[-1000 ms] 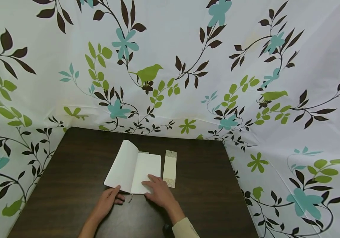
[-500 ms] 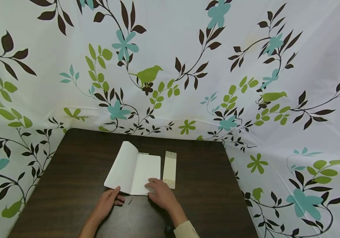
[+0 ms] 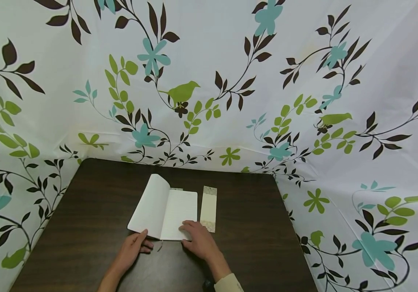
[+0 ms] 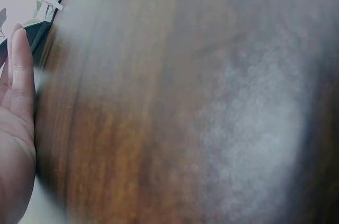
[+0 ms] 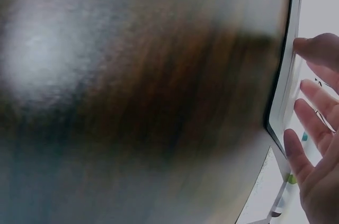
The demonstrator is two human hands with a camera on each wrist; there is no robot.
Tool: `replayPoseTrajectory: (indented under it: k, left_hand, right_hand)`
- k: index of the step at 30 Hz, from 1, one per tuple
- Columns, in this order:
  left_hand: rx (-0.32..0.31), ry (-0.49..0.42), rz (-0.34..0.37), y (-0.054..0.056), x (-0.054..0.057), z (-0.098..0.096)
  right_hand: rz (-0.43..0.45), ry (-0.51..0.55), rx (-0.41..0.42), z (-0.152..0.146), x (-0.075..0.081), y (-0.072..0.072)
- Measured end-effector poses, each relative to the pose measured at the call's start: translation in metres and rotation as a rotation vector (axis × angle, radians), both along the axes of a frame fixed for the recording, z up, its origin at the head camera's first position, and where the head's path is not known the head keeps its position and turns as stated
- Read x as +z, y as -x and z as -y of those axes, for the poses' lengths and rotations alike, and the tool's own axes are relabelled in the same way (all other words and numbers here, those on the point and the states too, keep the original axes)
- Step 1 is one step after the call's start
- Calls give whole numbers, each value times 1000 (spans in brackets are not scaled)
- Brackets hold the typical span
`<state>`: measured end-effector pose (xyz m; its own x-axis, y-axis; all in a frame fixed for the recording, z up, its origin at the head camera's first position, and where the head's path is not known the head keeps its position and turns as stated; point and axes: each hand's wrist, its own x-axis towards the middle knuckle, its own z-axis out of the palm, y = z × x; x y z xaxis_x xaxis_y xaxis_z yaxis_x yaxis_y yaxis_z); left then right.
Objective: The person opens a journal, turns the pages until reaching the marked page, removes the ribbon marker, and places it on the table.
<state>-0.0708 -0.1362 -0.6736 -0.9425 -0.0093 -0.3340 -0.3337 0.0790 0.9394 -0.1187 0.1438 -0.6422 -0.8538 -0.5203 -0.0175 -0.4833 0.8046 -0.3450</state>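
An open notebook [image 3: 179, 211] with a dark cover and white pages lies on the dark wooden table [image 3: 260, 235]. Its left side is lifted and curves upward. My left hand [image 3: 130, 247] holds the lower left corner, thumb on top and fingers below. Spread over the lower right page, my right hand [image 3: 202, 241] rests with loose fingers; its thumb is at the bottom edge, as the right wrist view shows. A thin ribbon [image 3: 160, 245] sticks out under the spine. To the right lies a cream paper strip [image 3: 208, 209] with patterned ends.
Behind the notebook's top edge a small piece of another patterned strip [image 3: 177, 189] shows. A white curtain [image 3: 209, 81] with printed leaves and birds hangs along the table's far and right edges. Something dark [image 3: 207, 285] sits at the right wrist.
My right hand has slid slightly right and down over the page, its fingers drawing in a little. The left hand and the notebook stay nearly where they were.
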Motion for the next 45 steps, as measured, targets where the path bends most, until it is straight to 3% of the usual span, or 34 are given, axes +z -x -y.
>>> replayPoseTrajectory:
  k: [9,15,19,25,30,38,42,45]
  left_hand:
    - [-3,-15,2,1,0,1]
    - [6,5,5,1,0,0]
    - [17,6,9,1,-1,-1]
    - [27,-10,-1,0,1,0]
    - [28,-5,1,0,1,-1]
    - [24,-4,-3,1,2,-1]
    - [27,-10,-2,0,4,-2]
    - [31,-19,4,-1,4,-2]
  right_hand:
    - [-40,15,45,-3,0,5]
    - [-169,-56,4,-4,-2,-2]
    - [-251,-72,-101,-3,-6,-6]
    - [-306,53,-335,6,-9,-7]
    - [-211,151,-431,18,-6,-10]
    - [50,415,-489,46,0,-15]
    - [213,634,-459,59,-2,-20]
    - [292,727,-398,66,-5,-24]
